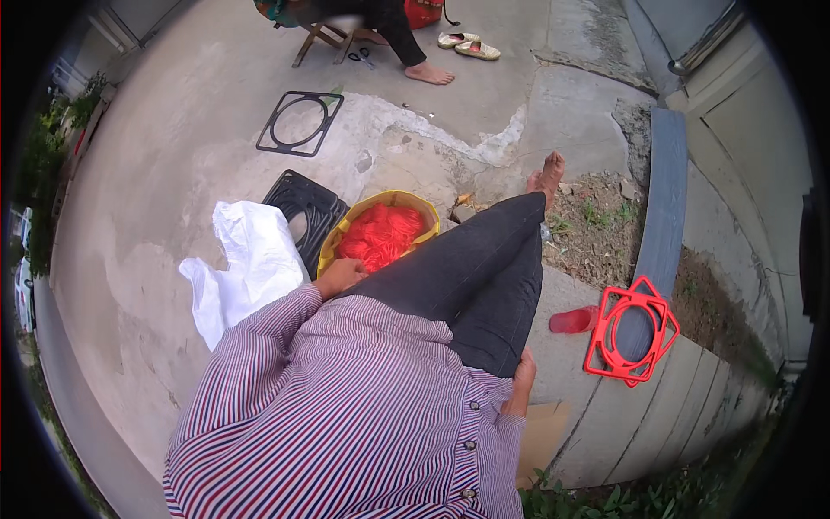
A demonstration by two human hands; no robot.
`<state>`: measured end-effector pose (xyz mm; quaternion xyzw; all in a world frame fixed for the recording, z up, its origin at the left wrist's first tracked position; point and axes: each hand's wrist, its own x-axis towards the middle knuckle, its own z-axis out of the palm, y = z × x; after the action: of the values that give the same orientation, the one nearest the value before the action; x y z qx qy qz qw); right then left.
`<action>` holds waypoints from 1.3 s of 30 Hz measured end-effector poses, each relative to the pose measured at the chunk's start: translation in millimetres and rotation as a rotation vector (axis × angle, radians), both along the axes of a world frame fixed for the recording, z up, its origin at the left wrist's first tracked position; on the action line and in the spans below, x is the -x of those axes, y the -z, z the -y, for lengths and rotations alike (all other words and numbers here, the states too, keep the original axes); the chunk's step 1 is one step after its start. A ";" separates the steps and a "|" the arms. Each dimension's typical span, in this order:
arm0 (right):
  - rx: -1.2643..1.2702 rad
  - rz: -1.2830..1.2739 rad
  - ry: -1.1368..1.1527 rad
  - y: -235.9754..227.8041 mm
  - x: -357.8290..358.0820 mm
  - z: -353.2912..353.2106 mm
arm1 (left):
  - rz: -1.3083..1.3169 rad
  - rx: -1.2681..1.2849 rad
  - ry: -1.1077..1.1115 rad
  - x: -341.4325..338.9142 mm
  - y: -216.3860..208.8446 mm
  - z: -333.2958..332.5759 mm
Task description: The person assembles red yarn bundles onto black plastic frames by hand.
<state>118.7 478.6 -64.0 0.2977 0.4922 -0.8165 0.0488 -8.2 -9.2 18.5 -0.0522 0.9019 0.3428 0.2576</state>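
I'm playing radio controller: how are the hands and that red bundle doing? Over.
Left hand at rim of yellow container; right hand beside dark-trousered legs. Red bundle inside container. Legs hiding part of container's near side.

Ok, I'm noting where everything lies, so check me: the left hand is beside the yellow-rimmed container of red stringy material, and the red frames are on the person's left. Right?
Not quite: the red frames are on the person's right, as the head view shows. The left hand is indeed beside the yellow-rimmed container of red stringy material.
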 end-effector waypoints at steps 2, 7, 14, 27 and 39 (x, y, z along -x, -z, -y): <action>0.031 0.041 0.218 -56.8 30.9 46.8 | 0.001 0.004 -0.018 -15.5 16.7 35.4; -0.119 -0.142 0.272 -155.3 76.5 32.5 | -0.019 -0.049 0.060 -14.6 32.6 7.8; -0.329 -0.250 -0.149 -172.5 85.7 111.8 | -0.194 0.082 0.231 47.9 7.5 -14.4; -0.363 -0.218 -0.211 -177.1 93.6 112.9 | -0.229 0.383 0.107 107.7 35.4 -24.4; -0.313 -0.227 -0.189 -170.6 91.5 110.7 | -0.376 0.499 0.382 88.2 37.5 -21.9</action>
<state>27.2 367.9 106.5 0.1603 0.6410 -0.7503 0.0229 -96.4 12.7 -19.0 0.1198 0.9829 0.0617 0.1258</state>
